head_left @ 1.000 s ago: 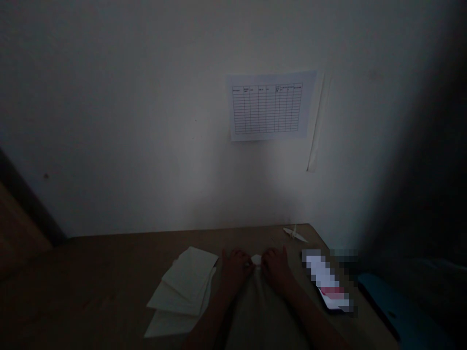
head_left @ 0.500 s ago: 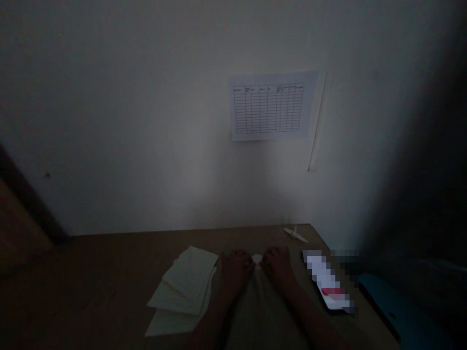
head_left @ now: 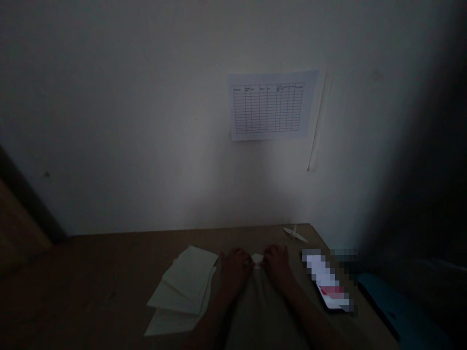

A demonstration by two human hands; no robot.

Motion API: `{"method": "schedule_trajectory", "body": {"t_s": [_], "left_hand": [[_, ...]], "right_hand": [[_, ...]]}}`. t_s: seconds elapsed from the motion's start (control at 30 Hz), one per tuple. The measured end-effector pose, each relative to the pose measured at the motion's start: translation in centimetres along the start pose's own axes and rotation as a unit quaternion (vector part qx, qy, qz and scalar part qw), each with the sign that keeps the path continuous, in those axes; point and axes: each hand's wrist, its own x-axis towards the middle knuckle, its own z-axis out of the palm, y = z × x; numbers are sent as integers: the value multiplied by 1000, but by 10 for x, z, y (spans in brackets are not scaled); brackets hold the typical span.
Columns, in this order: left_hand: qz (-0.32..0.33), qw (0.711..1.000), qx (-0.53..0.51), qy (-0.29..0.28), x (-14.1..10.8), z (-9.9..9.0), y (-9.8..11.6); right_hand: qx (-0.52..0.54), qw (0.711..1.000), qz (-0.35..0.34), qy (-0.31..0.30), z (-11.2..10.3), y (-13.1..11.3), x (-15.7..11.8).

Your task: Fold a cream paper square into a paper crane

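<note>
folded white paper (head_left: 257, 259), half past five in view, pinched at both sides
left hand (head_left: 236, 265) at its nine o'clock, right hand (head_left: 276, 263) at its three; probably light, easily creased, best held by those outer edges.

Dim, underexposed light greys the wall (head_left: 146, 121); the right edge sinks to near black. A soft shadow hangs above the table (head_left: 98, 277). Left hand (head_left: 235, 270) and right hand (head_left: 277, 265) are murky around paler folded paper (head_left: 257, 258). The smartphone (head_left: 326, 282) glows brightest, pixelated; the printed chart's (head_left: 270, 107) headings blur.
</note>
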Motion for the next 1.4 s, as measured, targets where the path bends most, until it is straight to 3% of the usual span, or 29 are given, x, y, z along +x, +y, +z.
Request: {"method": "schedule_trajectory", "body": {"t_s": [0.4, 0.77, 1.03, 1.4], "left_hand": [[-15, 1000, -1, 10, 2, 1, 2], [-19, 1000, 5, 17, 0, 0, 8], [-10, 1000, 2, 12, 1, 0, 9], [-28, 1000, -13, -6, 5, 2, 11]], "right_hand": [[-77, 997, 15, -10, 6, -9, 5], [-57, 998, 24, -19, -3, -15, 6], [-37, 998, 37, 19, 1, -10, 0], [16, 998, 62, -2, 3, -3, 2]]}}
